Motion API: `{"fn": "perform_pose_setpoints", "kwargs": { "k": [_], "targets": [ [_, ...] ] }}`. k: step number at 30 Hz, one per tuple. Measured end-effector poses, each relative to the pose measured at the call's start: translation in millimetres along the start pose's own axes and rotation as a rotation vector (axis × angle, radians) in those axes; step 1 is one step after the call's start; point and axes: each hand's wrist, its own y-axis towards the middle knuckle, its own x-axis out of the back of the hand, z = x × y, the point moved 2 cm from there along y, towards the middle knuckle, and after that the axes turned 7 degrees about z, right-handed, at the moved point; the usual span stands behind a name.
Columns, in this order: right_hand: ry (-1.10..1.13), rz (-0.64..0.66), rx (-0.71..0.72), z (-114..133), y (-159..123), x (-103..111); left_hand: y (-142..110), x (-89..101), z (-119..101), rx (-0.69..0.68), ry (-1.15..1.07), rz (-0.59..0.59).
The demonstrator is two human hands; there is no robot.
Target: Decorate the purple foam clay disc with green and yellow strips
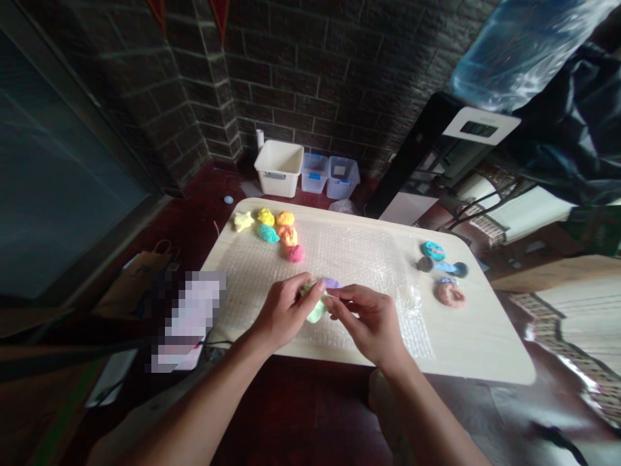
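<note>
Near the front edge of the table, my left hand (290, 305) is closed around a pale green lump of modelling clay (316, 313). My right hand (371, 317) pinches at the same lump from the right, its thumb and fingertips close together. Just behind the fingertips shows a purple clay piece (332, 283); whether it joins the green one I cannot tell. Both hands are above a sheet of bubble wrap (359, 252). At its far left sit a yellow lump (265, 216), a teal lump (268, 233), an orange lump (288, 236) and a pink lump (295, 253).
A pale wooden table (485, 343) carries everything. On its right are a blue round clay piece (433, 250), a dumbbell-shaped piece (444, 266) and a brown ring (452, 294). Behind stand a white bin (280, 171) and clear boxes (342, 181). A water dispenser (480, 126) stands back right.
</note>
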Motion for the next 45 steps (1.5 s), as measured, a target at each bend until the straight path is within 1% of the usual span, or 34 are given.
{"fn": "perform_pose_setpoints", "kwargs": {
  "k": [3, 6, 8, 10, 12, 14, 16, 17, 21, 23, 26, 30, 32, 33, 36, 38, 39, 41, 43, 45],
  "targets": [
    [-0.018, -0.005, -0.07, -2.4, 1.0, -0.6, -1.7, -1.0, -1.6, 0.002, 0.086, -0.029],
    [0.055, -0.068, -0.104, -2.2, 3.3, -1.3, -1.7, -3.8, -0.8, 0.008, 0.08, -0.061],
    [0.187, -0.104, -0.107, -1.7, 5.0, -2.1, -0.4, -6.1, 1.4, 0.018, -0.003, -0.078],
    [0.329, -0.127, -0.107, -2.3, 6.3, -3.3, 1.2, -8.6, 4.8, 0.057, -0.123, -0.093],
    [0.427, -0.151, -0.106, -3.7, 6.5, -4.8, 2.5, -11.2, 8.8, 0.129, -0.235, -0.115],
    [0.452, -0.178, -0.091, -5.1, 5.6, -6.1, 2.8, -13.1, 12.2, 0.213, -0.326, -0.153],
    [0.387, -0.184, -0.041, -4.5, 3.9, -6.5, 2.8, -13.1, 14.6, 0.277, -0.379, -0.192],
    [0.316, -0.17, 0.0, -3.2, 3.2, -6.2, 2.8, -12.3, 15.2, 0.296, -0.388, -0.208],
    [-0.123, -0.032, 0.241, 6.2, 1.5, -3.4, 3.9, -4.6, 15.6, 0.288, -0.366, -0.238],
    [-0.306, -0.001, 0.332, 9.7, 1.6, -1.2, 4.4, -1.4, 15.3, 0.286, -0.369, -0.226],
    [-0.455, 0.009, 0.373, 11.9, 2.2, 0.6, 4.5, -0.7, 13.9, 0.312, -0.394, -0.195],
    [-0.512, 0.024, 0.32, 11.1, 1.9, 1.2, 4.4, -3.7, 11.9, 0.348, -0.44, -0.206],
    [-0.432, -0.006, 0.245, 8.2, 2.1, 4.0, 5.0, -4.0, 13.4, 0.366, -0.463, -0.239],
    [-0.342, -0.043, 0.195, 6.1, 2.6, 6.3, 5.6, -3.6, 15.0, 0.374, -0.473, -0.261],
    [0.023, -0.231, 0.056, -0.2, 4.7, 13.9, 8.2, -1.2, 21.1, 0.391, -0.504, -0.323],
    [0.186, -0.331, 0.0, -2.1, 5.3, 14.0, 9.2, -1.4, 23.1, 0.396, -0.537, -0.331],
    [0.221, -0.344, -0.021, -2.2, 5.3, 11.5, 9.2, -2.7, 22.7, 0.395, -0.552, -0.324],
    [0.247, -0.278, -0.077, -2.0, 4.7, 2.2, 7.8, -7.3, 18.6, 0.371, -0.557, -0.304],
    [0.284, -0.225, -0.122, -2.8, 3.8, -7.3, 5.7, -12.8, 11.6, 0.297, -0.503, -0.275],
    [0.332, -0.229, -0.154, -5.9, 3.7, -11.9, 4.6, -16.7, 6.1, 0.218, -0.438, -0.239]
  ]
}}
